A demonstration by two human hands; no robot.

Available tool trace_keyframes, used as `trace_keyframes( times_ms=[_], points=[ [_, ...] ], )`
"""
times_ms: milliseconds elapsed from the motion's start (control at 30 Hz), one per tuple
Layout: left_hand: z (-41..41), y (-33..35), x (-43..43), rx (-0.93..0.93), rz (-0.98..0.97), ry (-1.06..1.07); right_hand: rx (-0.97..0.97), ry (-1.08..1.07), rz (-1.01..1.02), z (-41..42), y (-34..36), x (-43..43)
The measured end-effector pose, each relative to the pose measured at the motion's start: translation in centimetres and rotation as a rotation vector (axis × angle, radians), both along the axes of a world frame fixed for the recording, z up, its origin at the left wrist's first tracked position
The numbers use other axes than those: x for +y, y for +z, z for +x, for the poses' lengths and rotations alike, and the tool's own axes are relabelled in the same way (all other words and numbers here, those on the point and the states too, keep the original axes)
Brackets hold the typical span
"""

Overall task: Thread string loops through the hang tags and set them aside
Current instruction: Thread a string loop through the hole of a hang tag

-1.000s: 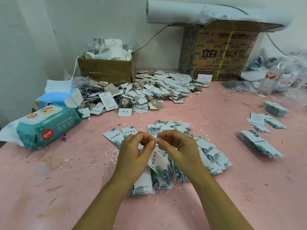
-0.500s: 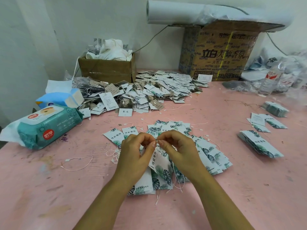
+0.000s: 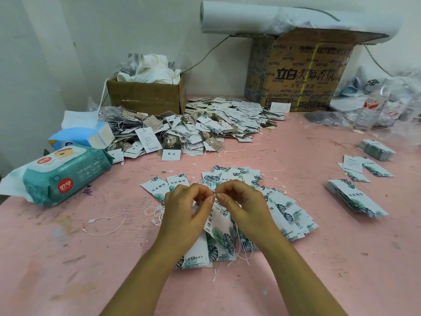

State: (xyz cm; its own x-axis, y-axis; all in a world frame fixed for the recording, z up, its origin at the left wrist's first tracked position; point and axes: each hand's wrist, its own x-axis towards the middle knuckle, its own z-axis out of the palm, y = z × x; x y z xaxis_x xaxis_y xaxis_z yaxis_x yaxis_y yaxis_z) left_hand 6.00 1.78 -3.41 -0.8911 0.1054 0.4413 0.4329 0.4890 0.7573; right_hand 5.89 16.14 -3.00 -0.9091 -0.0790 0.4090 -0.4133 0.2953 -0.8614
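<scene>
At the left, a soft plastic wipes pack [image 3: 66,176] is lying near a thin white string loop [image 3: 107,224]. At centre, the left hand [image 3: 186,210] and right hand [image 3: 243,206] are both pinching the top of a leaf-printed card hang tag [image 3: 217,225], likely feeding string through its hole. Flat rectangular tag stacks [image 3: 355,199] are waiting at right.

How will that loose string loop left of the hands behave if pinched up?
Probably floppy: the string loop lies in a slack curve on the table. Likely very light, being so thin. Its small end tab may be the easiest grip.
</scene>
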Motion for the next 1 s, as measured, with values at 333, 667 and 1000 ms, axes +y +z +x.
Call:
trace_keyframes(
  times_ms=[333, 667, 1000],
  points=[
    [0.05, 0.28, -0.01, -0.014, 0.014, 0.0, -0.033, 0.033, -0.049, -0.09, -0.04, 0.03],
    [0.07, 0.33, -0.06, -0.015, -0.005, -0.001, -0.044, 0.065, -0.063, -0.05, -0.03, -0.14],
    [0.0, 0.14, -0.11, -0.019, -0.014, -0.009, -0.025, 0.065, -0.037, -0.04, -0.02, -0.02]
  ],
)
